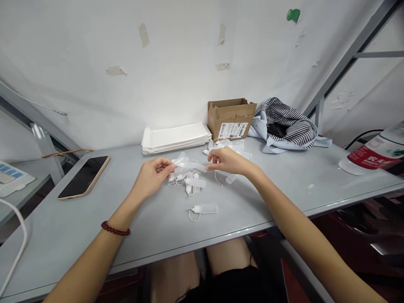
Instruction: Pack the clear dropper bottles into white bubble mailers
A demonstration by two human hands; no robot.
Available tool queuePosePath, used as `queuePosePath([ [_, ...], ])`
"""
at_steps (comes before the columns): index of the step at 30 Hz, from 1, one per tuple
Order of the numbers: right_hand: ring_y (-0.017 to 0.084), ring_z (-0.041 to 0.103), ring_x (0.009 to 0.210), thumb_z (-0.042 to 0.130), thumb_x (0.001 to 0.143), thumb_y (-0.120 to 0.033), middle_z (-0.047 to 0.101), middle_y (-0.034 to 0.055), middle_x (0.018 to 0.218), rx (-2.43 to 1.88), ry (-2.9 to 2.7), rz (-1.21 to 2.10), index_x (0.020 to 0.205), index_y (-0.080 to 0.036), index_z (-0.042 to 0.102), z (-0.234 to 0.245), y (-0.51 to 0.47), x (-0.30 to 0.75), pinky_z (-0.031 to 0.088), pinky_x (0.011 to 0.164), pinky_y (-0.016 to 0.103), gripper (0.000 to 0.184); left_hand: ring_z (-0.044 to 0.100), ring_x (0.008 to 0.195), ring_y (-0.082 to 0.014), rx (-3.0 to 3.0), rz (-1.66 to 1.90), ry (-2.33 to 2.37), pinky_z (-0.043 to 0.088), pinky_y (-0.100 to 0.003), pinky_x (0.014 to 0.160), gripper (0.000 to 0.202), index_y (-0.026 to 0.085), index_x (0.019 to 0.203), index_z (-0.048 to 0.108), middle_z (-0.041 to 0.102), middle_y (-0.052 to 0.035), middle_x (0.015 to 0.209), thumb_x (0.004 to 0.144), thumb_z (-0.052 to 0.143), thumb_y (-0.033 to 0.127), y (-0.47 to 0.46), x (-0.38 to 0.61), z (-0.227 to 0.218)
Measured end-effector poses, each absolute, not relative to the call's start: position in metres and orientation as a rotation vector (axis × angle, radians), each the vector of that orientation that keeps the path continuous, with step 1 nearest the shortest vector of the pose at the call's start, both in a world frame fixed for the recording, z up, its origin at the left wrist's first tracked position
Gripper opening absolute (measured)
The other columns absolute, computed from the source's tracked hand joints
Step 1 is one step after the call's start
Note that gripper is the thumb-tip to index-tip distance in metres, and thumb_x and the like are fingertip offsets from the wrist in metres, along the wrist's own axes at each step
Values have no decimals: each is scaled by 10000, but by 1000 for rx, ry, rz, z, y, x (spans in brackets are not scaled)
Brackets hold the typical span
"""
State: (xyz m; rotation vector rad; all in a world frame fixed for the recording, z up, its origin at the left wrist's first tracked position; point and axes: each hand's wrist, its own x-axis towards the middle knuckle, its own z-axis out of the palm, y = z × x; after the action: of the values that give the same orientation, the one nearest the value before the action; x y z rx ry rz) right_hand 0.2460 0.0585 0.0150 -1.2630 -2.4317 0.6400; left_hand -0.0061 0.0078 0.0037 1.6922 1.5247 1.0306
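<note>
Both my hands are over the middle of the grey table, with a small translucent needle-tip bottle lying sideways between them. My left hand pinches the bottle at its tip end, thumb against forefinger. At the base end, my right hand grips it with bent fingers. Beneath and beside them lies a loose heap of similar bottles with white necks, thin needles and looped cap straps. More bottles lie behind my right hand. Nearer to me, a single bottle rests on its side with its needle pointing left.
A white stack of padded envelopes and an open cardboard box stand against the wall. Striped cloth is bunched at the back right. A phone lies left; a large red-labelled bottle stands right.
</note>
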Motion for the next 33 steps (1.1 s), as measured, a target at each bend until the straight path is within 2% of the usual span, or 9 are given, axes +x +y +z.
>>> queuePosePath([
  [10,136,551,673,671,736,-332,649,50,827,-1613,-2556,587,841,-157,670,25,60,260,346,551,241,205,559,562,-134,1656,996,1706,427,-244,552,272,158,725,608,646,-26,669,746,601,429,11,-12,3],
  [19,170,548,643,723,653,-283,640,65,790,-1624,-2626,474,772,-183,685,8,60,259,330,525,263,160,604,590,-167,1689,1040,1809,430,-252,556,281,174,758,602,670,-36,683,775,562,452,13,-15,3],
  [25,139,496,620,639,677,-219,591,30,705,-1528,-2470,419,795,-156,647,12,58,254,298,535,252,134,621,704,-187,1855,1077,1908,444,-269,659,264,181,770,629,694,-37,768,794,540,429,13,-17,1],
  [29,108,443,584,603,722,-231,502,-29,640,-1320,-2250,466,824,-154,597,15,56,246,293,550,241,128,615,690,-174,1820,1074,1781,443,-262,630,270,178,822,638,692,-39,800,805,540,428,10,-14,3],
  [33,136,506,738,625,750,-242,545,10,789,-1047,-2076,409,836,-162,590,10,50,232,371,656,251,123,617,752,-178,1839,1029,1587,462,-264,672,310,176,873,662,699,-53,864,812,558,462,4,-5,8],
])
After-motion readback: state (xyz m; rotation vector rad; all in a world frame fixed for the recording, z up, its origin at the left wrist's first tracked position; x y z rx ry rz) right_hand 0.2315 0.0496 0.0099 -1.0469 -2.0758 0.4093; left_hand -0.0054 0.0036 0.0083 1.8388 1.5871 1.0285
